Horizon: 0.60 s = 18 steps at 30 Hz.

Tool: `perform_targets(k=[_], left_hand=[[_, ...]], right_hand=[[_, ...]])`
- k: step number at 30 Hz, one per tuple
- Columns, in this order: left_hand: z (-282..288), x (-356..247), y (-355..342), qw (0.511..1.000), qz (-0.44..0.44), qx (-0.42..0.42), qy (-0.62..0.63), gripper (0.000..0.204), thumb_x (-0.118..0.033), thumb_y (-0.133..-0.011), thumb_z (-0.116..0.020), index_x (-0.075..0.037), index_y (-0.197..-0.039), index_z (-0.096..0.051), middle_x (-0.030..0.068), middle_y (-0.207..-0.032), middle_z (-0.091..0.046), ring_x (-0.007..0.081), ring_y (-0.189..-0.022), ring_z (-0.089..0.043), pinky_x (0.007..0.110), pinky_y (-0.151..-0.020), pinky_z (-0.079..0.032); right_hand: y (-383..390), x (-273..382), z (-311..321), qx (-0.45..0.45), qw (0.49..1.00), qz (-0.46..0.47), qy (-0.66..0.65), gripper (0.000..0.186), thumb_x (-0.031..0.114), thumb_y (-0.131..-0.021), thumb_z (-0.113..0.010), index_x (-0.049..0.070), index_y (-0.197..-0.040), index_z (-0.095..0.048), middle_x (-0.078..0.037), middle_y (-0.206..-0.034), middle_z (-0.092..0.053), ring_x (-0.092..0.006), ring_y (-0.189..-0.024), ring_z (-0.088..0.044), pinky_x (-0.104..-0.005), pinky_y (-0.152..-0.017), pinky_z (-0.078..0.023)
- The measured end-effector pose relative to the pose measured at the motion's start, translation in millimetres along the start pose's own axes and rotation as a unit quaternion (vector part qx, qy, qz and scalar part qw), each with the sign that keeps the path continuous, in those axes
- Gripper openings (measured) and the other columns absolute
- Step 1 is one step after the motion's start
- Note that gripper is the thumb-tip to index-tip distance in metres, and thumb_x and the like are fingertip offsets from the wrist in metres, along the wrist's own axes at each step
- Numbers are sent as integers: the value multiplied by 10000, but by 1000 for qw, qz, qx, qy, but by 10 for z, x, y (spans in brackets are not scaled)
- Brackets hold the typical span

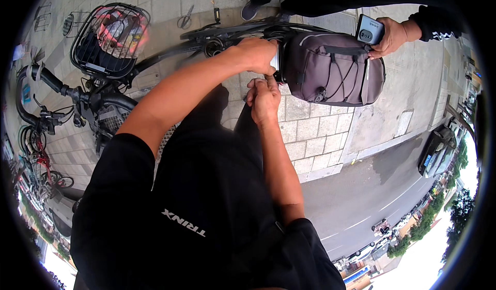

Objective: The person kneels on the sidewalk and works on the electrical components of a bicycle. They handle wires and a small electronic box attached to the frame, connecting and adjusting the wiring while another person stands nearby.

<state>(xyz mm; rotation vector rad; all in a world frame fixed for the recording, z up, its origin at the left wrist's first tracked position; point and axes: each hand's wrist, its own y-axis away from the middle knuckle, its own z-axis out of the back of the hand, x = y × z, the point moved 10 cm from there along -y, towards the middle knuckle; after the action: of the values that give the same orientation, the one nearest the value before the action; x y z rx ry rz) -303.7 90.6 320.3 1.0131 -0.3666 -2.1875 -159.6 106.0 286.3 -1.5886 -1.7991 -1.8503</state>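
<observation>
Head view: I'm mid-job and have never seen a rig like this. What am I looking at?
There is no machine: it is a person with two bare hands, seen from a wide fisheye camera on their head, looking down, so straight edges bend near the rim. The left hand and right hand meet beside a grey bag on a bicycle; their fingers hide what, if anything, they grip. The bicycle's basket has something pink in it. Another person's hand holds a phone by the bag. On the pavement lies a scissors-like tool.
</observation>
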Motion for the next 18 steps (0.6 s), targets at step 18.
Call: perform_targets(k=[18], left_hand=[[13,-2,55,997,-34,-12,-65,1038,-557,-738,-891,90,-1440,-484,282,-1014,-749,463,-1040,-726,533,-871,-574]], right_hand=[[-138,-123,593,-2,1000,19,11,364,82,-1072,-514,-16,-1394,-652,-58,-1013,-647,-115,-600,-622,-255,-456,-435]])
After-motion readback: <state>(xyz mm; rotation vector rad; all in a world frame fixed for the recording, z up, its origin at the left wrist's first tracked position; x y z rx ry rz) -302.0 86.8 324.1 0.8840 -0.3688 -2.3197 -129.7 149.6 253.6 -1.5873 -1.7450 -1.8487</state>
